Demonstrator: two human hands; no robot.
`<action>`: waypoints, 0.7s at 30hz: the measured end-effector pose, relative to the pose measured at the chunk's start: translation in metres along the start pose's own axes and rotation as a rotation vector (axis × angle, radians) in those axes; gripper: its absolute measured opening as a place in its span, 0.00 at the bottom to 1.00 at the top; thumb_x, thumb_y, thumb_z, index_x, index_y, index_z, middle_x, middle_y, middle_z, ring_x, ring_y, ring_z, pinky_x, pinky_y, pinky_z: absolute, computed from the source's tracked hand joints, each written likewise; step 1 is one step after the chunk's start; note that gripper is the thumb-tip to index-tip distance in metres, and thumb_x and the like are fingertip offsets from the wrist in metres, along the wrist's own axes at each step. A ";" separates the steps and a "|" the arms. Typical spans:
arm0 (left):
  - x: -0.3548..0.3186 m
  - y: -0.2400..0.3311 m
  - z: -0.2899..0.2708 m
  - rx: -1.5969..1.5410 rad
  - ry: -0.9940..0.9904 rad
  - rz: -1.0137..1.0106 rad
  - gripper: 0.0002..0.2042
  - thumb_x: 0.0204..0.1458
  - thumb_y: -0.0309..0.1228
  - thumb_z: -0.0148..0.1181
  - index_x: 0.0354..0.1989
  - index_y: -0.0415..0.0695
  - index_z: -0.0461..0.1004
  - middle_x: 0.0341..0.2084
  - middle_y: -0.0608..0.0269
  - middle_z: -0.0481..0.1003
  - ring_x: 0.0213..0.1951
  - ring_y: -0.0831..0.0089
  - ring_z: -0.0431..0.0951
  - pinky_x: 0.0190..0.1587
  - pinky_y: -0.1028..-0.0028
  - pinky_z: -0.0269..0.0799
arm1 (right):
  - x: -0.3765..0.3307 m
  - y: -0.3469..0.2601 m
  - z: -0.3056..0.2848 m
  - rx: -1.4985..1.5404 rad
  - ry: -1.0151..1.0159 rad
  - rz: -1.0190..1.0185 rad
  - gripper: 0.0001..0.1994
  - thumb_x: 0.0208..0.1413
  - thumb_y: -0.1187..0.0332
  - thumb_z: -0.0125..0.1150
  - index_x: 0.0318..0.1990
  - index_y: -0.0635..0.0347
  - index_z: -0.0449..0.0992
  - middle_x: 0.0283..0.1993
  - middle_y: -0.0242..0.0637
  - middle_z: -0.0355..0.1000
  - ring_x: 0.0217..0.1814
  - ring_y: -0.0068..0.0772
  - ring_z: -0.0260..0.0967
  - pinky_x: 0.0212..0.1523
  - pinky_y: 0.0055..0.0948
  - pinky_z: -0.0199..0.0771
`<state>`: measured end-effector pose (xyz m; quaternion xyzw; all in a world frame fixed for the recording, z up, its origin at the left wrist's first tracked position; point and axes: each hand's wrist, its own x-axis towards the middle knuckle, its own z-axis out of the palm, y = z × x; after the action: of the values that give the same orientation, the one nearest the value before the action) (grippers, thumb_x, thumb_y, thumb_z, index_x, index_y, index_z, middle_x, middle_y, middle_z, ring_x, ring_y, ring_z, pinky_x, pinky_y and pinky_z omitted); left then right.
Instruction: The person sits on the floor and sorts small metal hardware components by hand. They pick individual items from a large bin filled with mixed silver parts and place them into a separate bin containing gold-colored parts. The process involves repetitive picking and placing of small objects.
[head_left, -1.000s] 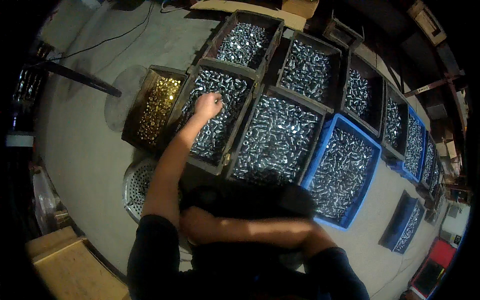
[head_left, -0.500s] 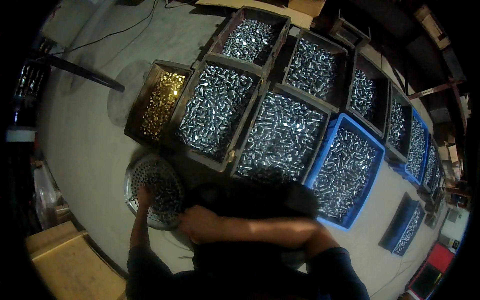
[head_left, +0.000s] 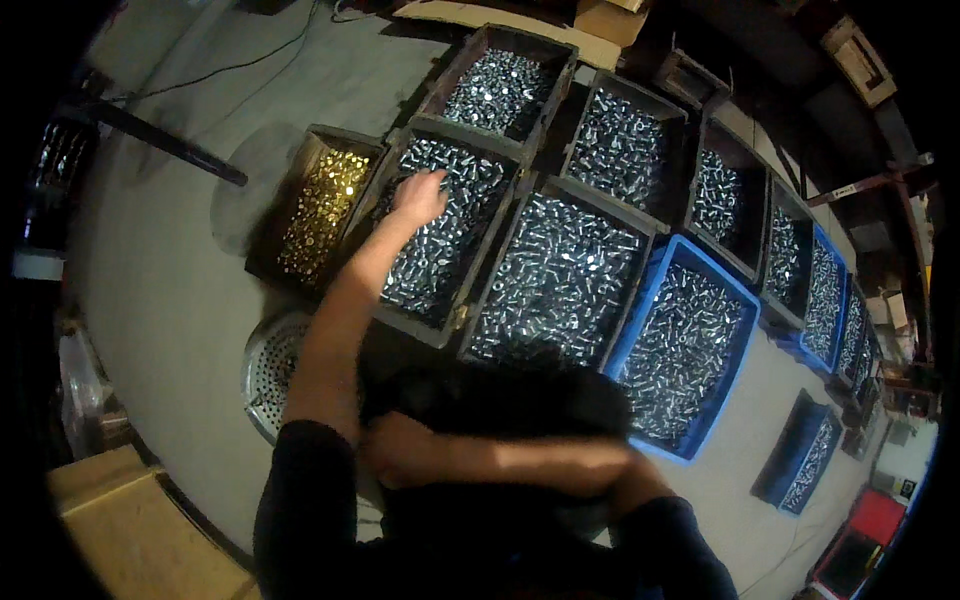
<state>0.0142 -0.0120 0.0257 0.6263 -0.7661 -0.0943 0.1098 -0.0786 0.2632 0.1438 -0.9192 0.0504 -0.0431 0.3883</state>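
My left hand reaches over a dark-walled crate of small silvery, bolt-like metal parts. It touches or hovers just above the upper part of the heap. Its fingers are curled, and whatever they hold is hidden. My right hand rests low, close to my lap, with the fingers closed. I cannot make out what is in it. Beneath my left forearm stands a round perforated metal bowl like a colander, partly covered by the arm. Dark small parts show inside it.
A narrow crate of gold-coloured small parts adjoins on the left. More crates of silvery parts stand ahead and right, with a blue bin beside them. A dark pole slants at far left. A cardboard box is at lower left.
My left hand has left the perforated bowl and moved up and right, over the crate of silvery parts. My right hand has stayed almost where it was.
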 end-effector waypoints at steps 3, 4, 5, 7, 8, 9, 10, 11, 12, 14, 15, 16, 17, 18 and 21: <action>0.014 0.015 0.020 0.202 -0.127 -0.084 0.18 0.41 0.36 0.59 0.39 0.39 0.66 0.39 0.47 0.67 0.37 0.52 0.73 0.36 0.58 0.70 | -0.008 -0.002 -0.017 -0.022 -0.020 0.010 0.09 0.31 0.68 0.61 0.27 0.55 0.75 0.27 0.40 0.71 0.30 0.38 0.71 0.26 0.34 0.70; 0.017 0.017 0.023 0.196 -0.125 -0.094 0.18 0.42 0.36 0.59 0.39 0.39 0.66 0.38 0.48 0.68 0.36 0.52 0.73 0.36 0.58 0.70 | -0.009 0.001 -0.014 -0.013 -0.013 0.014 0.10 0.31 0.68 0.61 0.28 0.54 0.75 0.27 0.39 0.71 0.30 0.38 0.71 0.26 0.33 0.70; 0.020 0.019 0.026 0.192 -0.122 -0.107 0.18 0.42 0.36 0.59 0.39 0.38 0.65 0.37 0.48 0.68 0.36 0.53 0.73 0.36 0.58 0.70 | -0.009 0.003 -0.013 -0.004 -0.007 0.016 0.11 0.31 0.68 0.61 0.29 0.54 0.75 0.28 0.39 0.71 0.30 0.37 0.71 0.27 0.33 0.70; 0.018 0.016 0.028 0.207 -0.144 -0.115 0.15 0.43 0.36 0.56 0.35 0.37 0.66 0.33 0.49 0.72 0.34 0.54 0.75 0.35 0.60 0.70 | -0.008 0.005 -0.014 0.007 -0.039 0.061 0.09 0.32 0.68 0.60 0.27 0.54 0.75 0.28 0.38 0.71 0.31 0.36 0.71 0.27 0.33 0.70; 0.016 0.012 0.033 0.215 -0.147 -0.104 0.14 0.43 0.35 0.56 0.34 0.38 0.67 0.31 0.49 0.73 0.33 0.54 0.75 0.35 0.60 0.70 | -0.007 0.006 -0.014 0.011 -0.056 0.082 0.08 0.33 0.68 0.60 0.27 0.55 0.75 0.28 0.38 0.71 0.31 0.36 0.71 0.27 0.33 0.69; 0.015 0.008 0.038 0.219 -0.143 -0.093 0.13 0.44 0.35 0.55 0.33 0.38 0.68 0.29 0.49 0.73 0.33 0.54 0.75 0.35 0.60 0.70 | -0.005 0.006 -0.010 0.005 -0.028 0.068 0.08 0.34 0.68 0.59 0.26 0.55 0.75 0.28 0.38 0.71 0.31 0.36 0.71 0.27 0.32 0.69; 0.013 0.004 0.042 0.225 -0.140 -0.083 0.12 0.44 0.35 0.55 0.32 0.38 0.68 0.28 0.49 0.74 0.32 0.55 0.75 0.34 0.60 0.70 | -0.003 0.006 -0.003 -0.002 0.000 0.053 0.07 0.34 0.68 0.59 0.26 0.55 0.75 0.28 0.38 0.71 0.31 0.36 0.71 0.26 0.32 0.69; 0.012 0.000 0.046 0.261 -0.109 -0.084 0.11 0.44 0.34 0.54 0.30 0.39 0.70 0.27 0.49 0.74 0.32 0.55 0.75 0.34 0.60 0.70 | -0.002 0.006 0.003 -0.008 0.029 0.038 0.07 0.35 0.68 0.58 0.25 0.56 0.75 0.27 0.38 0.71 0.31 0.35 0.71 0.26 0.32 0.69; 0.016 0.004 0.042 0.278 -0.171 -0.055 0.11 0.44 0.34 0.54 0.30 0.39 0.70 0.27 0.50 0.74 0.32 0.55 0.75 0.34 0.60 0.70 | -0.004 0.006 0.000 -0.019 0.054 0.029 0.06 0.35 0.68 0.58 0.25 0.56 0.75 0.27 0.38 0.71 0.30 0.35 0.71 0.26 0.32 0.69; 0.024 0.010 0.032 0.313 -0.294 0.004 0.11 0.44 0.34 0.54 0.31 0.39 0.70 0.28 0.50 0.74 0.32 0.56 0.75 0.34 0.60 0.70 | -0.009 0.006 -0.006 -0.041 0.104 0.010 0.06 0.35 0.68 0.57 0.23 0.57 0.75 0.26 0.38 0.71 0.29 0.35 0.71 0.25 0.32 0.69; 0.024 0.011 0.032 0.317 -0.261 -0.026 0.07 0.40 0.28 0.53 0.29 0.42 0.73 0.28 0.53 0.75 0.34 0.59 0.76 0.34 0.64 0.71 | -0.010 0.005 -0.010 0.001 0.117 0.014 0.05 0.35 0.68 0.57 0.23 0.58 0.75 0.25 0.38 0.71 0.29 0.35 0.71 0.25 0.32 0.68; 0.024 0.009 0.031 0.305 -0.250 -0.034 0.07 0.40 0.28 0.53 0.29 0.42 0.72 0.28 0.53 0.75 0.33 0.59 0.76 0.34 0.64 0.71 | -0.011 0.004 -0.014 0.043 0.131 0.017 0.05 0.34 0.68 0.57 0.22 0.58 0.75 0.25 0.38 0.71 0.28 0.36 0.71 0.24 0.32 0.68; 0.023 0.007 0.029 0.294 -0.239 -0.042 0.07 0.40 0.28 0.53 0.29 0.42 0.72 0.28 0.53 0.75 0.33 0.59 0.76 0.34 0.64 0.71 | -0.011 0.003 -0.015 0.084 0.145 0.021 0.05 0.33 0.69 0.58 0.22 0.58 0.74 0.25 0.38 0.71 0.28 0.36 0.71 0.24 0.32 0.68; 0.020 0.009 0.027 0.279 -0.235 -0.047 0.07 0.41 0.29 0.52 0.29 0.42 0.72 0.28 0.53 0.75 0.33 0.59 0.76 0.34 0.64 0.71 | -0.011 0.003 -0.014 0.049 0.118 0.021 0.05 0.33 0.69 0.58 0.21 0.58 0.74 0.24 0.38 0.71 0.28 0.36 0.71 0.24 0.32 0.68; 0.023 0.015 0.017 0.257 -0.240 -0.050 0.10 0.43 0.33 0.54 0.31 0.40 0.70 0.29 0.51 0.74 0.34 0.56 0.75 0.36 0.61 0.70 | -0.007 0.003 -0.008 -0.012 0.077 0.008 0.04 0.32 0.69 0.57 0.20 0.58 0.74 0.23 0.38 0.71 0.27 0.37 0.71 0.23 0.32 0.68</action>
<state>-0.0092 -0.0311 0.0144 0.6382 -0.7636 -0.0726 -0.0658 -0.0864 0.2558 0.1470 -0.9189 0.0695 -0.0766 0.3807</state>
